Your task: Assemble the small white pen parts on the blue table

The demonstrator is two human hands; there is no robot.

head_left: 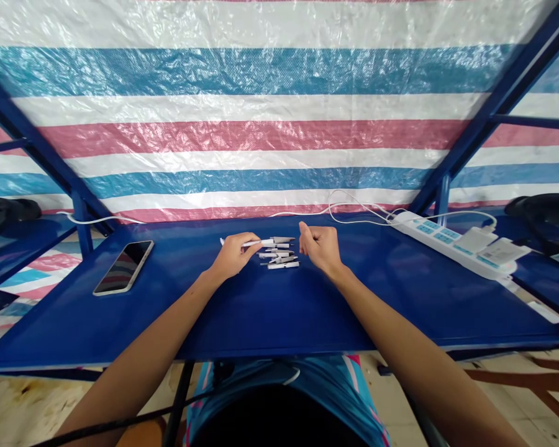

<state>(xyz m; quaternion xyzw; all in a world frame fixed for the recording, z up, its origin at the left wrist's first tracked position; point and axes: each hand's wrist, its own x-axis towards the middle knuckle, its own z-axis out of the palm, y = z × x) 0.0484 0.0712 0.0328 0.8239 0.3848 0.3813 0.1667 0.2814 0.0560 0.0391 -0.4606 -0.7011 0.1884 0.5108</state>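
Hands: two, bare, one on either side of the pen pile (283, 266)
Held pen: one white pen (256, 243), pinched by the left hand (235, 253)
Loose pens: several, white with grey-brown ends, overlapping too closely for a sure count
Phone: one phone (123, 268), dark screen up, well to the left of the pile
Power strip: one white power strip (447, 241), well to the right of the pile, with two chargers (474, 239) plugged in
Pen and left hand: it lies between thumb and fingers, pointing right, at the back of the pile; the palm is just left of the pile
Right hand: the right hand (321, 247) is just right of the pile, fingers curled, thumb side up; cannot tell whether anything is inside
Hidden: part of the held pen, behind the left fingers
Cut off: the striped sheet (279, 68) behind the pile, at the top edge
Hard to make out: small pale scraps among the pens
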